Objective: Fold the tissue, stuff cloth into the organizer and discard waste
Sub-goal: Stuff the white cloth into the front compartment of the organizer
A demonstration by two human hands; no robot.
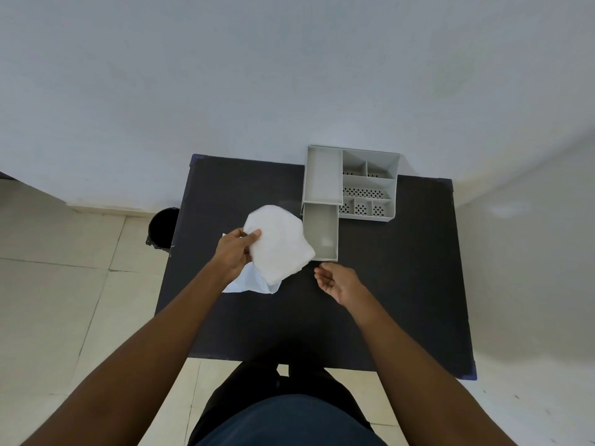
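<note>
My left hand (234,251) grips the left edge of a white tissue (278,243) and holds it up above the black table (257,317). Beneath it a pale blue-white cloth (254,283) lies on the table, partly hidden by the tissue and my hand. My right hand (338,281) hovers to the right of the tissue, palm up, fingers loosely apart, holding nothing. The grey organizer (367,185) stands at the table's far right, with its long drawer (322,233) pulled out toward me, just right of the tissue.
A black waste bin (162,228) stands on the tiled floor beside the table's left edge. A pale wall runs behind the table. My legs and torso are at the table's near edge.
</note>
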